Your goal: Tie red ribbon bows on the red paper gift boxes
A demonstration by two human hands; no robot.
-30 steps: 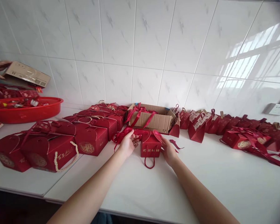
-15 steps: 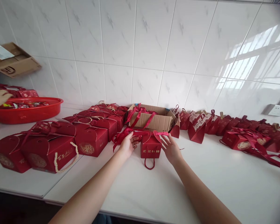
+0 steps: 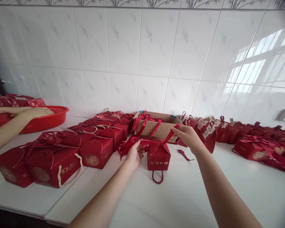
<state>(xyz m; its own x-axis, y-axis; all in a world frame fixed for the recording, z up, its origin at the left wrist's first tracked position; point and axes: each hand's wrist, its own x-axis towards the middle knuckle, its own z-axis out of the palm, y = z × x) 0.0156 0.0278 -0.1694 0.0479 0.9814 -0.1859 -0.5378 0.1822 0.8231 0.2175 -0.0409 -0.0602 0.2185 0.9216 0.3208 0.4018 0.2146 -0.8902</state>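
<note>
A small red gift box [image 3: 159, 160] with gold lettering stands upright on the white table, its dark red cord handle [image 3: 158, 182] hanging down its front onto the tabletop. A red ribbon [image 3: 168, 136] passes through the box's top. My right hand [image 3: 189, 136] pinches one end and pulls it up and to the right. At the box's left side, my left hand [image 3: 133, 155] has its thumb and curled fingers at the ribbon's other stretch, close to a loose heap of ribbon [image 3: 125, 146]. A short ribbon piece [image 3: 185, 155] lies right of the box.
Behind is an open cardboard box [image 3: 147, 129] with ribbons in and over it. Several red gift boxes [image 3: 97, 153] crowd the left; triangular red boxes [image 3: 232, 131] line the right. A co-worker's hands [image 3: 39, 112] reach over a red plastic basin [image 3: 58, 118].
My right hand has closed on the ribbon end and lifted it up and right. My left hand stays beside the box. The co-worker's carton has left view; their hands are at the basin.
</note>
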